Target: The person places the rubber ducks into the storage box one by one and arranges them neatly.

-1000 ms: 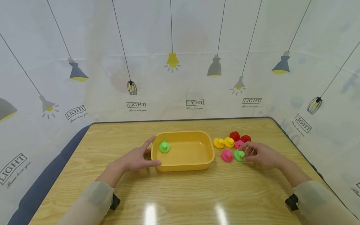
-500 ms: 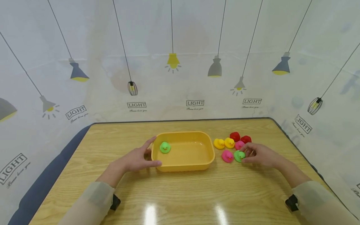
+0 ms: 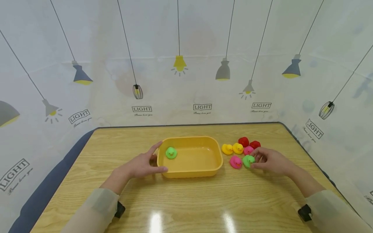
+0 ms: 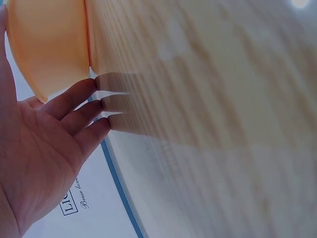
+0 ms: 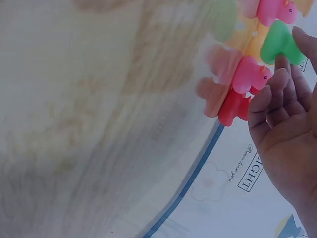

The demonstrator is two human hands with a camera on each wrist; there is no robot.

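Note:
A yellow plastic basin [image 3: 190, 174] stands on the table with a green rubber duck [image 3: 171, 153] inside at its left end. My left hand [image 3: 141, 165] spans that end. The thumb lies at the front rim and the index finger at the back left corner. In the left wrist view the other fingers [image 4: 84, 111] reach down to the tabletop. My right hand [image 3: 274, 161] pinches a second green rubber duck [image 3: 248, 161] between thumb and fingers. That duck [image 5: 281, 42] looks tilted and slightly raised in the right wrist view.
Right of the basin sit two yellow ducks [image 3: 227, 149], a pink duck [image 3: 235, 162], another pink duck [image 3: 248, 150] and two red ones [image 3: 243, 141]. The wooden table [image 3: 186, 197] meets a lamp-printed cloth [image 3: 201, 87] behind and at the sides.
The green duck in my right hand has tipped and risen slightly. The right forearm has shifted a little rightward. My left hand and the basin stay in place.

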